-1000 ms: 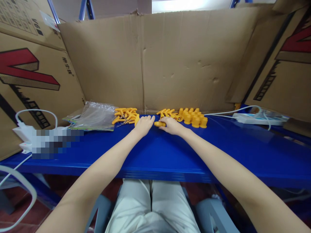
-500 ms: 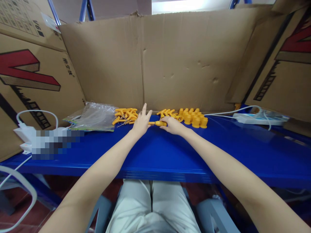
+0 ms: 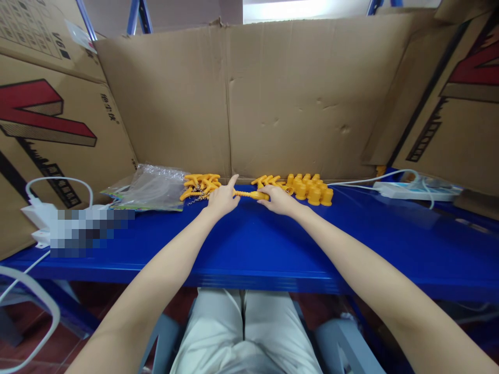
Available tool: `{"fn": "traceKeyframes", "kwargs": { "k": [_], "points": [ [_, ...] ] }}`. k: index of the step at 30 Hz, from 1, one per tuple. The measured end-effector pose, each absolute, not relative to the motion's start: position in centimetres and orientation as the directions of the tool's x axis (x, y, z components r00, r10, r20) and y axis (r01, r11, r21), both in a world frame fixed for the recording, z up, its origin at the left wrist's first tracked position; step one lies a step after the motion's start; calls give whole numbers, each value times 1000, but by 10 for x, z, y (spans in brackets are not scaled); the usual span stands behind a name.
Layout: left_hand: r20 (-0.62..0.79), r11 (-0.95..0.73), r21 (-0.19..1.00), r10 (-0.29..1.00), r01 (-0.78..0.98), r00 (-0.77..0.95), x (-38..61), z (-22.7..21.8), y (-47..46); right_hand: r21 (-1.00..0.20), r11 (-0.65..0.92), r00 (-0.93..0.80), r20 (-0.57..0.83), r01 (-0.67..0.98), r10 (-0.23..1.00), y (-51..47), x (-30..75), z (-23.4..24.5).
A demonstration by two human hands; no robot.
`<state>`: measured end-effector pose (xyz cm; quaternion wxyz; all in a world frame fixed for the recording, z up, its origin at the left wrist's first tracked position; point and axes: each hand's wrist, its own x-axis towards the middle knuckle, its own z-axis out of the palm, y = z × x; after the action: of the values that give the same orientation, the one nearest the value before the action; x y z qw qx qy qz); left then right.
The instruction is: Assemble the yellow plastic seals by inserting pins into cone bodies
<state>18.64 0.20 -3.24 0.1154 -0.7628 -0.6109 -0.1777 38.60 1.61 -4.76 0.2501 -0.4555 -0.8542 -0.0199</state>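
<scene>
A yellow plastic threaded rod [image 3: 242, 194] lies level between my two hands, just above or on the blue shelf. My left hand [image 3: 223, 201] is closed round its left end, one finger sticking up; that end is hidden in the hand. At the rod's right end is a wider yellow piece [image 3: 259, 196], which my right hand [image 3: 277, 200] grips with curled fingers. Left of my left hand lies a pile of yellow T-shaped handles [image 3: 200, 183] with small metal chains [image 3: 197, 196]. Behind my right hand are several more yellow T-shaped pieces [image 3: 267, 180].
Yellow cup-shaped caps [image 3: 312, 188] stand grouped right of my right hand. Clear plastic bags [image 3: 154, 187] lie at the left on the blue shelf [image 3: 253, 244]. A white power strip [image 3: 419, 191] with cables sits at the right. Cardboard [image 3: 292, 98] walls off the back.
My left hand has shifted slightly left and its fingers have curled in more, showing more of the rod between the hands. My right hand has barely moved.
</scene>
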Motion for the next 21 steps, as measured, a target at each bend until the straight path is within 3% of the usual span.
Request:
{"fn": "traceKeyframes", "kwargs": {
  "k": [4,9,21],
  "points": [
    [384,-309,-9,877,951,289,184,-33,2,-204,567,-436,454,799,777,19,390,-49],
    [373,-260,-104,884,960,280,182,-29,0,-211,592,-453,465,778,761,22,391,-50],
    [311,-288,-143,895,947,319,184,-38,7,-222,638,-513,430,738,743,30,400,-54]
  ]
}}
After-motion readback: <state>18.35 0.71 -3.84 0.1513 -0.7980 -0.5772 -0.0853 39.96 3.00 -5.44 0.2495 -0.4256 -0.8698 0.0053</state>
